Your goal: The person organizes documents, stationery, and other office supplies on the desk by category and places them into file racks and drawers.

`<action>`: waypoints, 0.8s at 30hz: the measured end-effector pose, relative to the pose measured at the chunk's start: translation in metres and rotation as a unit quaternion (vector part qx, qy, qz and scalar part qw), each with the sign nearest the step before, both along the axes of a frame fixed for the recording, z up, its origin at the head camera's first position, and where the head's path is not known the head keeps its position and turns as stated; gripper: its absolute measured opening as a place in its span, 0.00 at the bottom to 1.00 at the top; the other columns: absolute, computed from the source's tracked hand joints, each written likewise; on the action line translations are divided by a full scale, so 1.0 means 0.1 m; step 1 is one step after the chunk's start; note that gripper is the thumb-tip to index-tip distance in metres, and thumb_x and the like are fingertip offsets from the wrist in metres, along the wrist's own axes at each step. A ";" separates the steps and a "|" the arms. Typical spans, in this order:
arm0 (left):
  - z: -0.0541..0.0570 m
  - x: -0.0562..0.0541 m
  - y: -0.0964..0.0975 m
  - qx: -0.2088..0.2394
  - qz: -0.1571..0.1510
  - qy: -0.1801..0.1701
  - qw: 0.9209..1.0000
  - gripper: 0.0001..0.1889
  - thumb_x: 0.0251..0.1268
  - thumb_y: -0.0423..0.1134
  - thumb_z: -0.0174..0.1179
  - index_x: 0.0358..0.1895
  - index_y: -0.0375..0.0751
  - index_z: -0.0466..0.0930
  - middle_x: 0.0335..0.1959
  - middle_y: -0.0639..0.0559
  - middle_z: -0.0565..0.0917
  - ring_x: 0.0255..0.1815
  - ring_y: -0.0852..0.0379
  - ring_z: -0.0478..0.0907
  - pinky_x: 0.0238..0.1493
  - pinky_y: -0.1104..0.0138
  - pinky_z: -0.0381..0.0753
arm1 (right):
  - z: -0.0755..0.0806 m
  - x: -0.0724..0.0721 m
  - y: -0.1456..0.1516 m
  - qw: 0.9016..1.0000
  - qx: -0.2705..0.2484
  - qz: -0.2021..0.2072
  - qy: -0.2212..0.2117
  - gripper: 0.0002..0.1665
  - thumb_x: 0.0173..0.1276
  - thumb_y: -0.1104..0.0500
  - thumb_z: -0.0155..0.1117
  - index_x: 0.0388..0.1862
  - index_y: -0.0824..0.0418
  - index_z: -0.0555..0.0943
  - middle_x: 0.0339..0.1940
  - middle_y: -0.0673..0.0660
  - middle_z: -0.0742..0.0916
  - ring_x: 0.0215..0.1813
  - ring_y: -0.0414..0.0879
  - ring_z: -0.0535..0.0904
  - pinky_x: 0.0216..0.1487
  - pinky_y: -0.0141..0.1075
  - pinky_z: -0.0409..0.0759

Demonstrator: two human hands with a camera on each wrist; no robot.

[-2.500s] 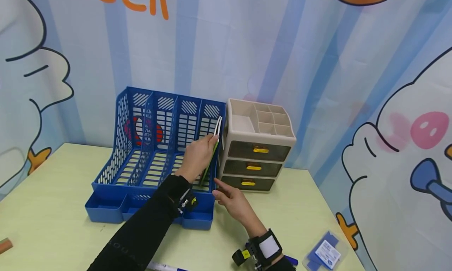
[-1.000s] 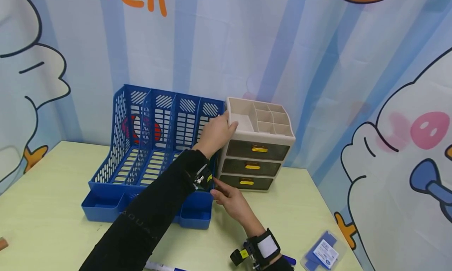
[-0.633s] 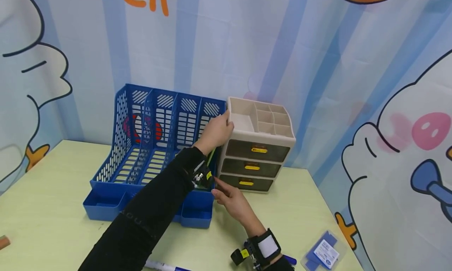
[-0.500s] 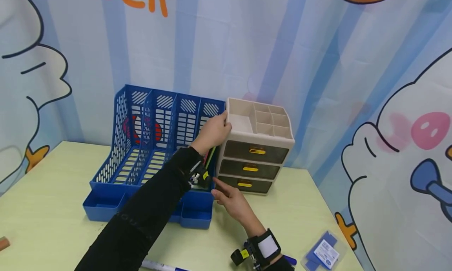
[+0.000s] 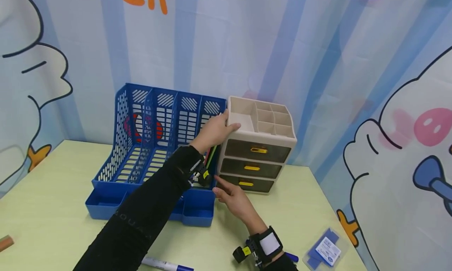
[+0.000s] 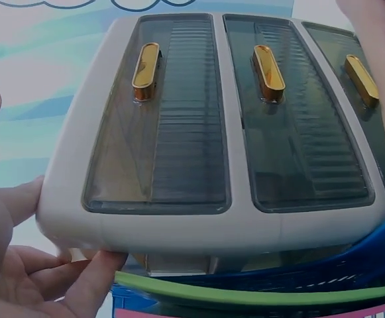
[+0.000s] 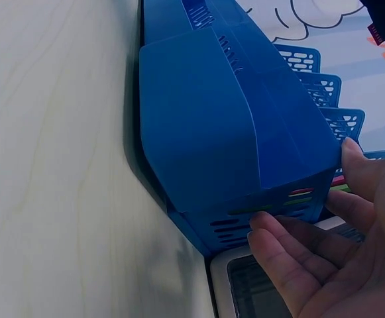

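My left hand [image 5: 213, 133] holds the upper left front edge of a beige drawer organizer [image 5: 259, 137] with three dark, yellow-handled drawers. In the left wrist view its thumb and fingers [image 6: 93, 281] bend round the organizer's edge. My right hand [image 5: 234, 200] grips the front right corner of a blue file rack [image 5: 121, 135]; in the right wrist view the thumb [image 7: 359, 165] lies at its front edge and the fingers [image 7: 275, 242] press the slotted outer side. Thin books with green [image 6: 265, 295] and pink edges stand in the rack's rightmost compartment, partly hidden by my left arm.
A white marker with a blue cap [image 5: 167, 265] lies at the near edge. Right of it, a blue pen [image 5: 292, 257] shows past my right wrist. A clear case with a white label [image 5: 328, 250] sits at right, a brown block [image 5: 5, 243] at far left.
My left hand has let go of the books in the rack's right compartment and taken hold of the organizer's edge. The organizer has shifted slightly toward the front left. My right hand stays put.
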State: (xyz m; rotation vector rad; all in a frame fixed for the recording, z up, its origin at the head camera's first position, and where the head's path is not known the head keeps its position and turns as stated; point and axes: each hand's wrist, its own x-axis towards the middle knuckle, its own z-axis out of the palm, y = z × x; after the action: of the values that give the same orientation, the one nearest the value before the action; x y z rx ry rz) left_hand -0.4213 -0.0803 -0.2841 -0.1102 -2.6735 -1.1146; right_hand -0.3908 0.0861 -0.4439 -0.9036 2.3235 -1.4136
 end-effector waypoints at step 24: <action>0.03 0.08 0.00 0.013 -0.027 -0.024 0.999 0.41 0.75 0.53 0.52 0.78 0.37 0.42 0.73 0.37 0.63 0.65 0.45 0.70 0.59 0.55 0.74 | -0.01 0.00 0.03 1.000 -0.009 0.014 0.003 0.34 0.74 0.44 0.56 0.75 0.53 0.65 0.60 0.62 0.82 0.53 0.51 0.83 0.53 0.43 0.80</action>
State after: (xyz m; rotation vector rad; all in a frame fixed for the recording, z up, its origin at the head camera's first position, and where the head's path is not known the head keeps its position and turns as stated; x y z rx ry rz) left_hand -0.4130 -0.0805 -0.2809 -0.1545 -2.7119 -1.1828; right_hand -0.3912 0.0888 -0.4446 -0.9418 2.2980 -1.4239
